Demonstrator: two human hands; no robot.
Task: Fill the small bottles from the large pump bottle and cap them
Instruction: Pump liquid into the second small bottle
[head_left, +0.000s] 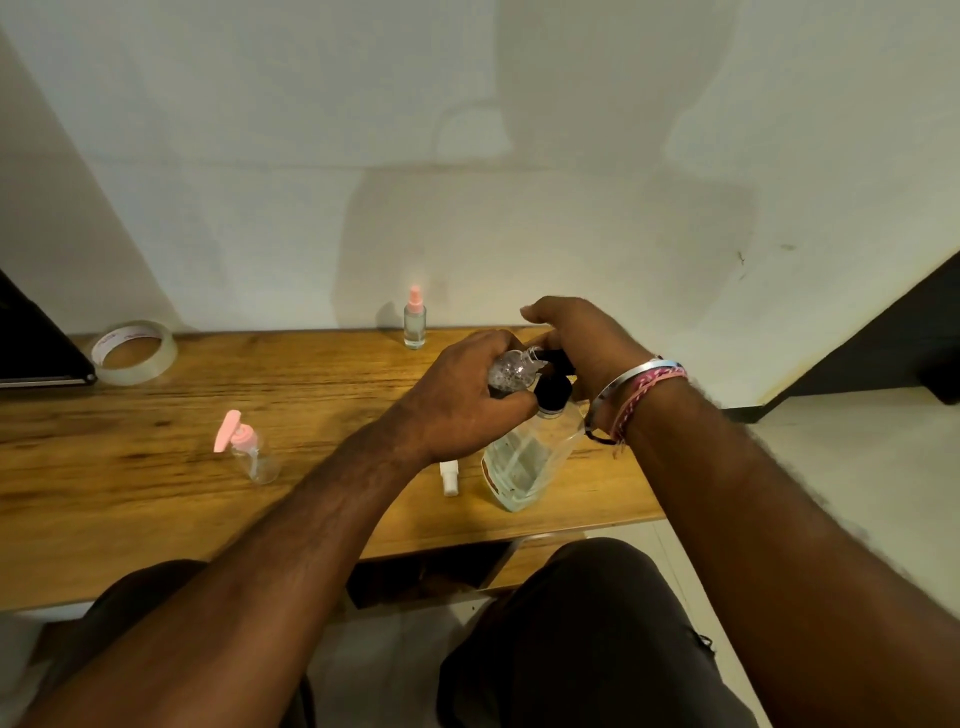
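In the head view, a small bottle (511, 371) is being held tilted in the left hand (470, 400), whose fingers are curled around its clear body, with its open mouth brought up against the black pump head (553, 376) of the large pump bottle (524, 460). The right hand (582, 343) is being laid over the pump head from above; its fingers are bent down around it, though whether they are pressing or only resting cannot be told. The large pump bottle is standing near the front edge of the bench (156, 499), toward its right end.

Several risks are being carried here, as a judgement. The nozzle and the narrow mouth are being lined up by feel, half hidden under the fingers, so liquid could be squirted past the opening and onto the bench. The tilt of the small bottle means that what is already inside could be spilled if it is tipped further. A hard push on the pump, so close to the front edge, could cause the large bottle to be rocked or slid off.

A loose white cap (449, 477) is lying just left of the large bottle's base and could be knocked by the left forearm. Two pink-topped bottles are standing well apart, one (248, 451) toward the left and one (414, 319) at the back edge.
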